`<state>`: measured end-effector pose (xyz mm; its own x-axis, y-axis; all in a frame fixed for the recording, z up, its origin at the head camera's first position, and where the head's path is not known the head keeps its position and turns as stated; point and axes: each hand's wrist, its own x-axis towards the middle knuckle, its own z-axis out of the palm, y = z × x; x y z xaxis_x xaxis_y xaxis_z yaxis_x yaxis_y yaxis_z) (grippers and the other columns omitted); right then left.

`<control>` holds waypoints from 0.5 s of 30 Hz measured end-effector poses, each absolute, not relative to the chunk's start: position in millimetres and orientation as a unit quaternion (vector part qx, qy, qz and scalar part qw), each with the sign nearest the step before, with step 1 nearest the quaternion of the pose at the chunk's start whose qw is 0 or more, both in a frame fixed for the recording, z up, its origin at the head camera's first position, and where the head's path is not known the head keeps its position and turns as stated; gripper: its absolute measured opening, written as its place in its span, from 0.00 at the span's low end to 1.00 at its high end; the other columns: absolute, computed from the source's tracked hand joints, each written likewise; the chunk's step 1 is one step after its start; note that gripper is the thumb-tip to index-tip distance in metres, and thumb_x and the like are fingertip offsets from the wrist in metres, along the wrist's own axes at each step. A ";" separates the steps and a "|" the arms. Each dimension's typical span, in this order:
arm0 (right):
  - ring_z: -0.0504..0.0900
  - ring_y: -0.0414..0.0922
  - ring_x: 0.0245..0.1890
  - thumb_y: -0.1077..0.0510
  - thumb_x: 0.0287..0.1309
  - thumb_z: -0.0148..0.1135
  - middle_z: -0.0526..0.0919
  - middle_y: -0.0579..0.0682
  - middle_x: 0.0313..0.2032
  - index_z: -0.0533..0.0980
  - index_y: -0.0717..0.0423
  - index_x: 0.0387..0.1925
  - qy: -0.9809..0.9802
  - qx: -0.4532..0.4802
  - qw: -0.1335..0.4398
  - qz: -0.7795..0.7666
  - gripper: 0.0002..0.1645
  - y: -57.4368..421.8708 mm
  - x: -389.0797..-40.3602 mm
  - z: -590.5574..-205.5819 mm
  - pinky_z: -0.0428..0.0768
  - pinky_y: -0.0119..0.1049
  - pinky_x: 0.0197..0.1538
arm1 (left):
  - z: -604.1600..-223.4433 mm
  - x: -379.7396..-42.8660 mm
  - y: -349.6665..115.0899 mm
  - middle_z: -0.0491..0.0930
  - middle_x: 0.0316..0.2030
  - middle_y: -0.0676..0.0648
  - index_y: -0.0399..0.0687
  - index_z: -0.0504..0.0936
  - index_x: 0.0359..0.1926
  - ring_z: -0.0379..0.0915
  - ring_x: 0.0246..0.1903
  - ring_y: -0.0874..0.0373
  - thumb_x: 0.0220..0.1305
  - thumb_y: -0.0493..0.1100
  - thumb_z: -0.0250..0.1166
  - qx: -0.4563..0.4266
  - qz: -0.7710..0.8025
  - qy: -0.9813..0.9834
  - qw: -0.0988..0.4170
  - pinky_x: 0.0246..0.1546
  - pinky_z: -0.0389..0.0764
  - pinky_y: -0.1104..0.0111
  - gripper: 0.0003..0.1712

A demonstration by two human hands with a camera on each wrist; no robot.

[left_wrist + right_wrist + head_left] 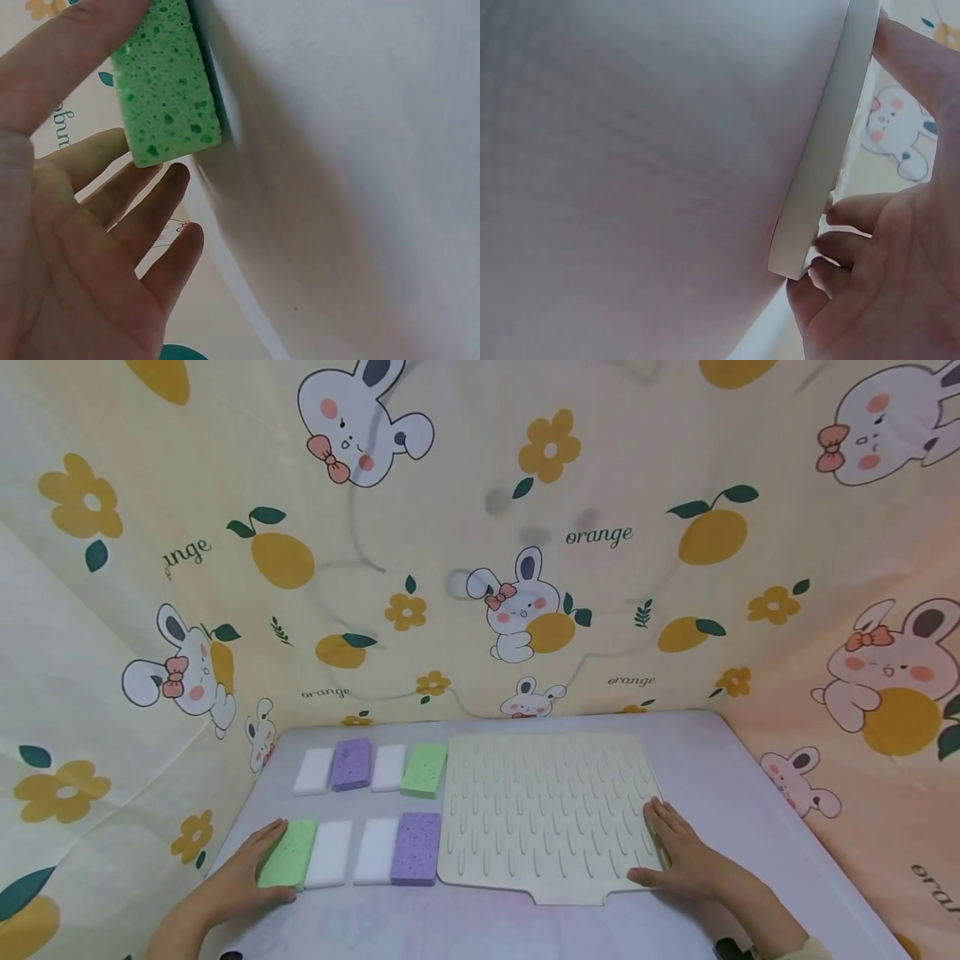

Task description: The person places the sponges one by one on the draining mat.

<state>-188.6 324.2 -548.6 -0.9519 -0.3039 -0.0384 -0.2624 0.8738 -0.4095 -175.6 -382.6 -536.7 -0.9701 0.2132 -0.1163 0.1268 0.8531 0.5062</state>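
Observation:
My left hand [238, 875] rests at the left side of a green sponge [292, 853], fingers and thumb spread around its corner. In the left wrist view the sponge [169, 90] shows a pitted side, with the thumb over it and the fingers loosely extended. On the other side, my right hand [684, 853] touches the right edge of a cream drying mat [547, 814] with raised ridges and a tab at its near edge. The right wrist view has the mat's thick rim [825, 150] along the thumb and fingertips.
Two rows of blocks lie left of the mat. The back row has white pads, a purple sponge [352, 765] and another green sponge [424, 770]; the front row adds white pads [328, 854] and a purple sponge [416, 849]. Printed cloth [465, 510] surrounds the white table [450, 927].

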 end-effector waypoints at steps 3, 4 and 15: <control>0.51 0.77 0.78 0.31 0.52 0.79 0.52 0.78 0.80 0.54 0.78 0.79 0.966 -0.147 0.048 -0.206 0.75 324.9 -188.9 -550.2 0.61 0.78 0.73 | -535.9 -175.3 -382.2 0.56 0.76 0.21 0.25 0.58 0.79 0.52 0.74 0.19 0.48 0.59 0.86 0.089 0.256 0.959 0.080 0.72 0.60 0.28 0.71; 0.51 0.77 0.78 0.31 0.52 0.79 0.52 0.78 0.80 0.54 0.78 0.79 0.966 -0.147 0.048 -0.207 0.75 325.0 -189.0 -550.9 0.61 0.78 0.73 | -535.9 -175.0 -382.2 0.57 0.76 0.21 0.25 0.58 0.79 0.53 0.74 0.19 0.48 0.60 0.86 0.089 0.255 0.960 0.077 0.71 0.61 0.28 0.71; 0.49 0.77 0.79 0.30 0.52 0.78 0.50 0.77 0.80 0.53 0.77 0.80 0.965 -0.141 0.056 -0.214 0.75 325.5 -190.1 -552.5 0.60 0.78 0.73 | -533.9 -178.3 -382.6 0.56 0.76 0.21 0.28 0.57 0.81 0.54 0.73 0.18 0.50 0.65 0.84 0.058 0.235 0.966 0.089 0.70 0.62 0.26 0.72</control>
<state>-190.1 325.5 -552.5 -0.9539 -0.2962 -0.0479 -0.2483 0.8688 -0.4284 -178.3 -382.6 -533.9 -0.9774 0.1545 -0.1446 0.0706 0.8824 0.4652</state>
